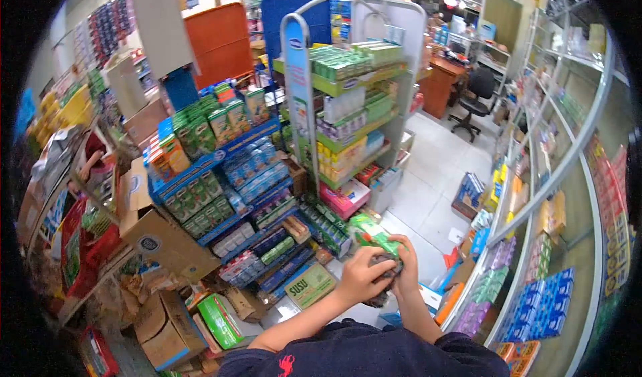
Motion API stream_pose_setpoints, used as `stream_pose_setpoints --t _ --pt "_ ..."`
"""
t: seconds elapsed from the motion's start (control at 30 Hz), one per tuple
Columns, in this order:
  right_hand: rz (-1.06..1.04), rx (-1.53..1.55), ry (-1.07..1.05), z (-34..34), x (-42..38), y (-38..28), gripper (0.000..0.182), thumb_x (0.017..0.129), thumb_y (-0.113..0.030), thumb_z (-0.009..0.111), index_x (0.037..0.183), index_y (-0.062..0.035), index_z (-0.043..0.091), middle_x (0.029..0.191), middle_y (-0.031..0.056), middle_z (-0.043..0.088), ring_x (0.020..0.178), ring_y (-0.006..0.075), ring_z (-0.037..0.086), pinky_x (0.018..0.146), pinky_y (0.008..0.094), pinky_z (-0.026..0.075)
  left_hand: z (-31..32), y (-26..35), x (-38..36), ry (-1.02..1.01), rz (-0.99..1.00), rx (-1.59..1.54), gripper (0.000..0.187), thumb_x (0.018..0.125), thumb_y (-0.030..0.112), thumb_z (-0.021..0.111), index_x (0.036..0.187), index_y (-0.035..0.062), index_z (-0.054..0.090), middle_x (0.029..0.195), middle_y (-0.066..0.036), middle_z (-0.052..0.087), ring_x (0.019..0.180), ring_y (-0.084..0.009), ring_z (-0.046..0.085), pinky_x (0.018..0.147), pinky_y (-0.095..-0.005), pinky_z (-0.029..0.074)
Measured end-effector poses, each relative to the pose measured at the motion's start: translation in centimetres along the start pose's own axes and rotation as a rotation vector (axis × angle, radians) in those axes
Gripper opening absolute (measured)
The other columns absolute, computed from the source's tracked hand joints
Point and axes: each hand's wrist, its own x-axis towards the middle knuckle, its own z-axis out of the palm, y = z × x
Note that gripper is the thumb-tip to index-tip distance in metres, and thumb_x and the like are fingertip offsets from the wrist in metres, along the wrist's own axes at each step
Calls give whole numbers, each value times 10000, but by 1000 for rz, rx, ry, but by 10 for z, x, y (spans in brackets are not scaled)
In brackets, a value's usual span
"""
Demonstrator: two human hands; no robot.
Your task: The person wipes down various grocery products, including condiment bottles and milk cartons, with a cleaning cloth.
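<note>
Close in front of my chest, both hands are closed around a dark, shiny bundle (380, 299) whose kind I cannot make out. My left hand (364, 274) wraps it from the left, with fingers curled over its top. On the other side my right hand (405, 265) grips it, fingers bent over the upper end. Most of the bundle is hidden by my fingers. Just beyond my hands, a green and white pack (366, 227) overlaps them in this view.
A blue shelf rack (231, 151) of drink cartons stands ahead on the left, a taller green-edged display rack (344, 86) beyond it. Open cardboard boxes (167, 327) and a SUSU box (311, 285) lie low left. Glass-fronted shelves (521, 226) line the right; an office chair (477, 93) stands at the back.
</note>
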Motion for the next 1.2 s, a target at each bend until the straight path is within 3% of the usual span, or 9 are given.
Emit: stream_pose_setpoints --t 0.07,0.17,0.2,0.4,0.53,0.73,0.8,1.0,1.2 --pt "-16 -2 -4 7 0 2 290 773 -162 564 1006 -10 480 961 88 516 906 153 489 781 248 395 -2 -11 0 94 -50 5 270 545 59 654 809 76 601 860 -121 534 771 -278 540 665 -336 442" --pt "-23 25 5 17 -3 7 307 727 -115 545 1004 -15 461 984 122 519 885 185 521 803 284 421 -18 -36 8 263 -378 40 196 608 56 626 800 57 586 871 -141 536 799 -283 537 689 -347 435" --pt "-61 21 14 21 -3 10 317 709 -89 537 1008 -14 461 1000 132 519 898 195 523 814 294 422 -19 -40 7 223 -406 41 192 625 69 635 811 62 586 883 -145 535 842 -284 528 729 -355 423" --pt "43 86 15 17 7 10 495 673 -140 524 1125 32 417 1080 175 492 984 242 506 871 336 399 -6 -25 -5 40 -93 -87 201 616 81 649 808 71 592 909 -142 537 853 -284 524 743 -360 419" --pt "12 39 -31 18 5 14 504 690 -138 509 1144 44 386 1104 198 473 1018 262 490 899 365 386 -27 -68 7 223 -365 78 169 670 114 618 835 92 586 893 -130 528 813 -297 530 712 -346 431" --pt "6 37 -72 27 3 13 499 678 -125 517 1135 33 396 1122 200 459 1053 274 470 926 368 365 -34 -76 13 307 -443 40 166 692 102 612 841 45 567 891 -142 519 821 -297 530 711 -337 424" --pt "3 38 -62 30 2 11 501 684 -140 520 1139 29 394 1113 189 467 1038 264 477 914 358 372 -32 -71 14 297 -441 -2 167 682 95 615 835 50 565 904 -138 519 830 -297 525 718 -348 425" --pt "-13 36 -1 32 15 3 489 772 -211 481 1199 -5 360 1114 184 478 1011 255 496 882 344 390 -8 -19 2 -5 19 -45 235 591 106 645 819 103 588 927 -120 527 850 -288 526 710 -355 440" --pt "32 74 -70 29 10 6 498 729 -140 493 1182 36 387 1147 159 454 1062 224 452 925 324 341 -28 -52 14 156 -158 81 209 624 94 631 827 92 583 895 -140 531 828 -298 529 703 -356 439"
